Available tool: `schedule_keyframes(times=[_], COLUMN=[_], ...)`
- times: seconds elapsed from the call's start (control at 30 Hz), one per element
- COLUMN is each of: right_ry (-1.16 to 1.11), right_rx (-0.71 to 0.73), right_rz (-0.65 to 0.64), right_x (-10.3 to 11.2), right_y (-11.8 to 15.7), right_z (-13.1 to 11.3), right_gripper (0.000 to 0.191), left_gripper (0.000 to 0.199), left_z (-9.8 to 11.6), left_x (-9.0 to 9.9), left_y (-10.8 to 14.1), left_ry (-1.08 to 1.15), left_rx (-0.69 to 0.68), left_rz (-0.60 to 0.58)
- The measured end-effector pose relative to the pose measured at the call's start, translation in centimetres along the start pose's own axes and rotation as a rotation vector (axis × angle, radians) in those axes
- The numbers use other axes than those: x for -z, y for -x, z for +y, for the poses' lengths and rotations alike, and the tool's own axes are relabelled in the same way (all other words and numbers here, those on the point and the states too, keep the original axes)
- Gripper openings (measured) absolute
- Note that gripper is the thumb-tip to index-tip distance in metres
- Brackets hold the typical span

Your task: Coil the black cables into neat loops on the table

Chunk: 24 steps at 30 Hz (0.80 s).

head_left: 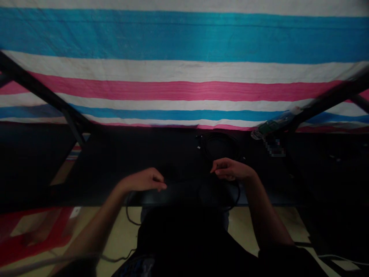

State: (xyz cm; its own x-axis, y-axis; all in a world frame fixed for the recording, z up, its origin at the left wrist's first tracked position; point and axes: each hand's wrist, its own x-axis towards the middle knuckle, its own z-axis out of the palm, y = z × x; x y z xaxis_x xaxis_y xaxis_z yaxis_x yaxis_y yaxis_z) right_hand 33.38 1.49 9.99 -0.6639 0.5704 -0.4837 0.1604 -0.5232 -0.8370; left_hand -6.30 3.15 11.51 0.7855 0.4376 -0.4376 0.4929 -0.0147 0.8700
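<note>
- Black cable (238,195): the piece in hand was at the front edge of the tabletop, before the wearer's torso. A faint dark span appeared to run between the hands; one loop hung below the right, and a length dropped past the edge near the left.
- Left hand (147,179): thumb and forefinger were brought together, apparently pinching the cable.
- Right hand (230,169): fingertips were likewise closed, apparently on the same cable. The hands stood well apart, in my judgement to hold the span extended between them.
- Coiled cable (205,146): lay just beyond the right hand, its ends showing outside the ring. Coiling presumably kept it compact and clear of the work.
- Tabletop (129,154): black; dark cable against it made the span hard to trace.
- Bottle (271,125): clear, with a green label, beside the right-hand post (319,102); whether it stood or leaned could not be settled. Contents: could not be told. No other container was identified.
- Striped sheet (184,38): hung behind the table, presumably as a screen.
</note>
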Motion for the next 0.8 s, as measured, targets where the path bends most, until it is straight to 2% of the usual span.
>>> schedule_keyframes(times=[0.1,0.17,0.23,0.33,0.4,0.43,0.5,0.6,0.63,0.7,0.8], right_ry=[-0.034,-0.050,-0.057,-0.050,-0.013,0.018,0.089,0.139,0.126,0.078,0.030], right_rx=[0.003,0.006,0.026,0.065,0.080,0.072,0.012,-0.102,-0.115,-0.104,-0.079], right_rz=[0.096,0.133,0.154,0.139,0.116,0.082,-0.050,-0.287,-0.320,-0.303,-0.186], right_x=[0.5,0.1,-0.7,-2.3,-3.1,-3.4,-3.7,-3.4,-3.1,-2.1,-0.7], right_y=[1.1,0.9,0.0,-2.2,-3.4,-3.9,-4.2,-3.7,-3.2,-1.9,0.3], right_z=[0.4,0.5,0.5,0.1,-0.3,-0.4,-0.4,0.2,0.5,1.0,1.4], right_gripper=[0.028,0.029,0.029,0.029,0.030,0.031,0.033,0.034,0.033,0.031,0.028], left_gripper=[0.033,0.032,0.030,0.027,0.025,0.026,0.030,0.032,0.032,0.033,0.035], left_z=[-1.6,-2.0,-1.7,0.0,1.4,2.1,3.0,3.0,2.6,1.5,-0.5], left_x=[2.0,2.1,1.1,-1.9,-4.0,-4.9,-5.8,-5.2,-4.5,-2.6,0.2], left_y=[2.2,2.3,1.1,-2.2,-4.3,-5.1,-5.7,-4.6,-3.8,-1.9,1.1], left_ry=[0.010,-0.003,-0.022,-0.022,-0.046,-0.055,-0.057,-0.020,0.000,0.043,0.088], left_rx=[0.078,0.110,0.085,-0.073,-0.148,-0.139,-0.134,-0.124,-0.106,-0.046,0.037], left_rz=[0.065,0.151,0.300,0.564,0.590,0.541,0.310,-0.028,-0.089,-0.160,-0.146])
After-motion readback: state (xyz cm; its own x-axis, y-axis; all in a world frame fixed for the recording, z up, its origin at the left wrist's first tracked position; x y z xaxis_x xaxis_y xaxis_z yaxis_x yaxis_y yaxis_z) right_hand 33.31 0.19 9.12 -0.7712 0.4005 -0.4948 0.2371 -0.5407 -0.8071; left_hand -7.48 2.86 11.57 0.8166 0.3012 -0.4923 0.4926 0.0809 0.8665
